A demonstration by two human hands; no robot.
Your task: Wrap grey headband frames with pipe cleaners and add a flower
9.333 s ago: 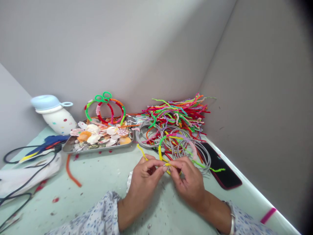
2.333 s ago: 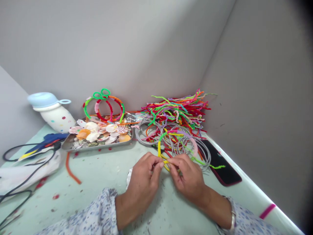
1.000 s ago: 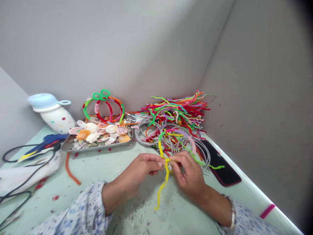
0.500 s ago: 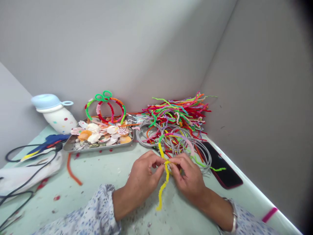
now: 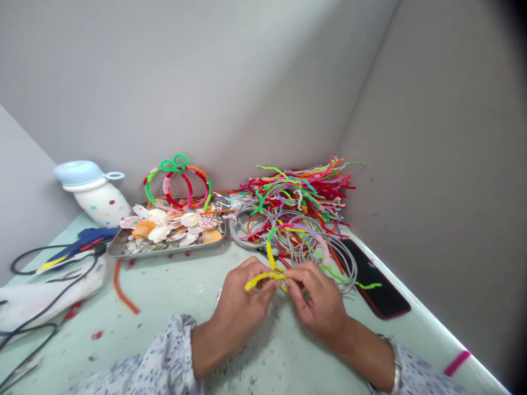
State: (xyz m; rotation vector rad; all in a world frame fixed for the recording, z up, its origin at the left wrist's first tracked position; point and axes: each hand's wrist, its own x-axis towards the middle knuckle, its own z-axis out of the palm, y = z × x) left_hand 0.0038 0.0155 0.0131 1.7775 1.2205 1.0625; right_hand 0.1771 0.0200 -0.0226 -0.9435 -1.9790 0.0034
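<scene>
Between my two hands is a yellow pipe cleaner (image 5: 257, 281), its free end lying across my left fingers and pointing left. My left hand (image 5: 244, 296) pinches it with thumb and forefinger. My right hand (image 5: 317, 299) pinches it close beside, the fingertips of both hands almost meeting. A curved hoop (image 5: 304, 226) wrapped in green, purple, pink and yellow pipe cleaner rises from my fingers and arches away from me. The hoop's near part is hidden by my fingers.
A metal tray (image 5: 164, 253) of seashells (image 5: 158, 225) holds finished hoops (image 5: 177, 186) at its back. Beyond my hands lie grey wire coils (image 5: 348, 263) and piled pipe cleaners (image 5: 304, 186). A phone (image 5: 382, 291) sits right; a bottle (image 5: 101, 203) and cables (image 5: 53, 299) are left.
The yellow pipe cleaner's loose end hung down towards me; now it is turned up and left across my left fingers. Both hands stay in nearly the same place.
</scene>
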